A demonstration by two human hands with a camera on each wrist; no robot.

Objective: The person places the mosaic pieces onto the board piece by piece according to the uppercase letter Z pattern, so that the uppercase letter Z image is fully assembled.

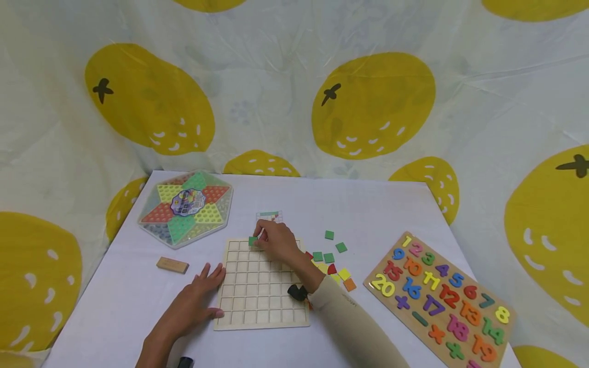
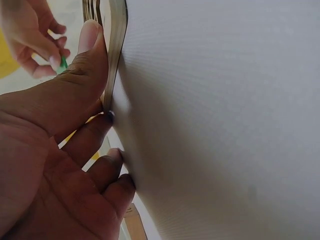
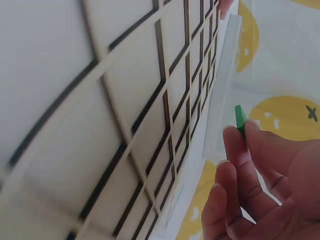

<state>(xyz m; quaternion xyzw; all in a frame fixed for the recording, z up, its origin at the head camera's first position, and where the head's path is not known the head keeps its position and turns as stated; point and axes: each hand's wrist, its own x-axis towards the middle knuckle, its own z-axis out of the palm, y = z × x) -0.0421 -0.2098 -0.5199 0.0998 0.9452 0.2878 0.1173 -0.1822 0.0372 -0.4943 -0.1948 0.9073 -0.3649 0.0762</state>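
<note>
A wooden grid board (image 1: 253,291) with rows of square cells lies on the white table. My right hand (image 1: 278,243) pinches a small green square tile (image 1: 252,241) between thumb and finger over the board's far edge. In the right wrist view the tile (image 3: 240,117) sticks out past the fingertips, apart from the grid. My left hand (image 1: 195,301) rests along the board's left side, its thumb (image 2: 90,47) touching the edge and its other fingers extended. Just beyond the board lies a printed card (image 1: 269,215), partly covered by the right hand.
Several loose green tiles (image 1: 329,258) lie right of the board, with yellow, red and orange pieces (image 1: 349,284) beside them. A number puzzle board (image 1: 428,301) occupies the right side. At left are a wooden block (image 1: 172,265) and a hexagonal Chinese checkers set (image 1: 186,209).
</note>
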